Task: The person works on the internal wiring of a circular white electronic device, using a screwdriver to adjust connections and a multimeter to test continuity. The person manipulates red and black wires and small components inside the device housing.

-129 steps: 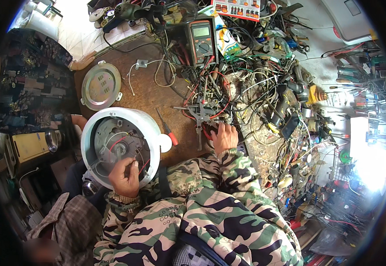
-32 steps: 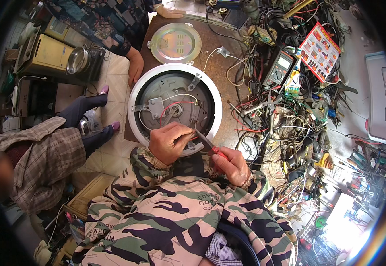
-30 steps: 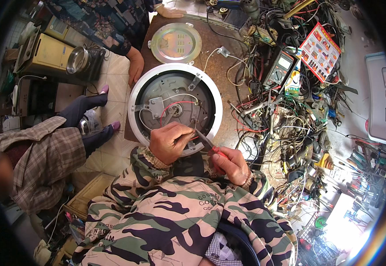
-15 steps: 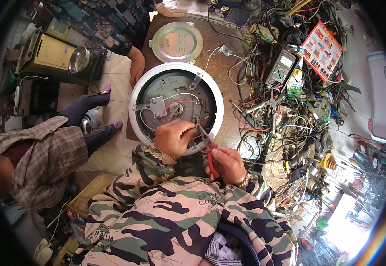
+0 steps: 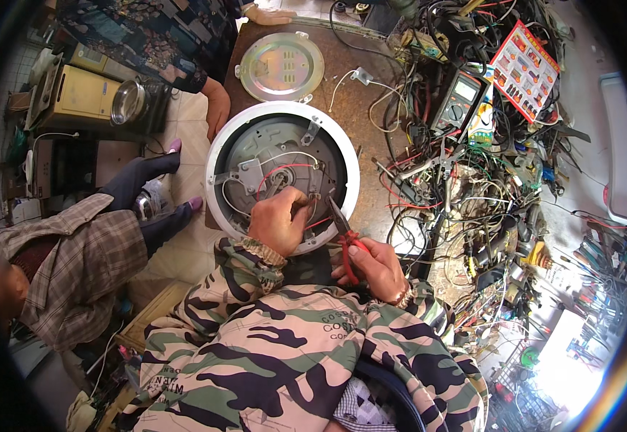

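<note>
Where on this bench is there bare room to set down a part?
Bare tabletop shows between the white round housing and tangled wires at right; a smaller patch lies right of the metal disc, above the small wired part. Crowded: the right side, heaped with wires and a multimeter.

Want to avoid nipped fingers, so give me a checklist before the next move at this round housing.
1. Right hand gripping the red-handled pliers: ok.
2. Pliers' tips apart from the left hand: ok.
3. Left hand's hold on a wire: cannot tell.
4. Wires in the round housing without power: cannot tell.
5. Metal plate off the housing's opening: ok.
6. Other person's hand clear of the pliers: ok.
</note>
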Action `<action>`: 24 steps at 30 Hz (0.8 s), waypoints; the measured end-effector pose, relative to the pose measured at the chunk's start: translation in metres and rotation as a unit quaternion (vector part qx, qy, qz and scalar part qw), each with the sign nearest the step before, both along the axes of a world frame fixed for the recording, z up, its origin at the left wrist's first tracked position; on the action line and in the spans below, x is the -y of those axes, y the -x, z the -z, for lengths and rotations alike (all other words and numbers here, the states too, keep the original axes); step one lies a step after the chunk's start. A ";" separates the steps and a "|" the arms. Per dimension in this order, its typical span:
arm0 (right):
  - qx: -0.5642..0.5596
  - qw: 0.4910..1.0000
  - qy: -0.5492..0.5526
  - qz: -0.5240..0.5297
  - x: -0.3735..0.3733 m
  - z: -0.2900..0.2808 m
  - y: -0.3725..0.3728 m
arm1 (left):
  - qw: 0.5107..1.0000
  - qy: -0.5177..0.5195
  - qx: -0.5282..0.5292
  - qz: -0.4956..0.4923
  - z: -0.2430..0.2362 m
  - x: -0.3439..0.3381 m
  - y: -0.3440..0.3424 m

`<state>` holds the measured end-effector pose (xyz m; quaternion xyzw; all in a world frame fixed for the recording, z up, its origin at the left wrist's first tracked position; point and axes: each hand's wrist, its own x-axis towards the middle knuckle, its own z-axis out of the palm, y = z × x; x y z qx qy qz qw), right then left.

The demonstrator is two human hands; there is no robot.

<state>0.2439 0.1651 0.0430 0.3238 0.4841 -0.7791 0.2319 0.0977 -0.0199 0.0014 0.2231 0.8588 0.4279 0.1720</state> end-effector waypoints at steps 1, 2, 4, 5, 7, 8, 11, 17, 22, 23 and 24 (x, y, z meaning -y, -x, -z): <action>-0.001 1.000 -0.010 -0.004 0.001 -0.001 0.001 | 1.000 0.001 0.005 -0.003 0.000 0.000 0.000; 0.001 1.000 -0.023 -0.015 0.000 -0.004 0.002 | 1.000 0.002 0.010 -0.005 -0.001 -0.001 0.001; 0.005 0.998 -0.050 -0.036 0.000 -0.008 0.005 | 1.000 0.004 0.010 -0.006 -0.002 -0.001 0.001; 0.006 0.997 -0.057 -0.045 -0.001 -0.008 0.005 | 1.000 0.006 0.007 -0.004 -0.003 -0.001 0.001; 0.006 0.996 -0.072 -0.061 -0.004 -0.006 0.005 | 1.000 0.016 0.003 -0.001 -0.003 -0.001 0.002; -0.001 0.995 -0.077 -0.056 -0.003 -0.006 0.005 | 1.000 0.021 0.001 0.001 -0.002 -0.002 0.002; -0.015 0.994 -0.097 -0.049 -0.003 -0.007 0.005 | 0.999 0.036 0.000 0.002 -0.002 -0.004 0.001; -0.043 0.983 -0.173 -0.051 -0.003 0.000 0.000 | 0.999 -0.026 0.034 -0.026 -0.014 -0.002 0.001; -0.091 0.956 -0.264 -0.086 -0.011 -0.013 0.009 | 0.996 -0.083 0.040 -0.017 -0.019 0.001 0.007; -0.117 0.946 -0.286 -0.094 -0.011 -0.016 0.012 | 0.994 -0.089 0.060 -0.021 -0.018 0.002 0.006; -0.143 0.935 -0.308 -0.101 -0.012 -0.018 0.014 | 0.993 -0.093 0.069 -0.011 -0.017 0.005 0.008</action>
